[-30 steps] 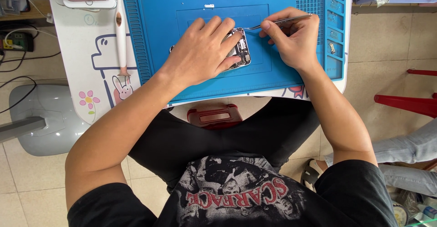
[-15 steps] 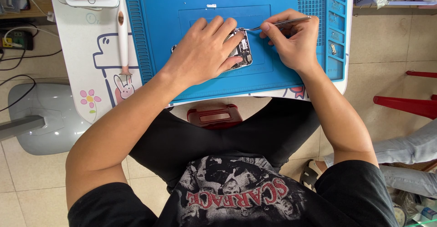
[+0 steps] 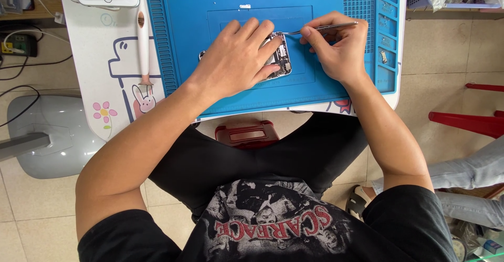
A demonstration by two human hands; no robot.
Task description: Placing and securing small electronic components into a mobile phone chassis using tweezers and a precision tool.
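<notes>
A blue work mat (image 3: 210, 57) covers the white tabletop (image 3: 100, 83) over a tiled floor (image 3: 31, 209). The left hand (image 3: 236, 57) lies spread, pressing an opened phone (image 3: 281, 57); the right hand (image 3: 338, 49) pinches metal tweezers (image 3: 325, 28).

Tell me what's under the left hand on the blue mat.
The left hand presses down on an opened phone; only its right end, with exposed parts, shows. The rest is covered. It lies on the blue mat.

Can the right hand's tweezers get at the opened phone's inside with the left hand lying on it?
Probably yes: the left hand covers most of the opened phone, but its right end stays bare, and the tweezers in the right hand already reach its upper corner.
</notes>
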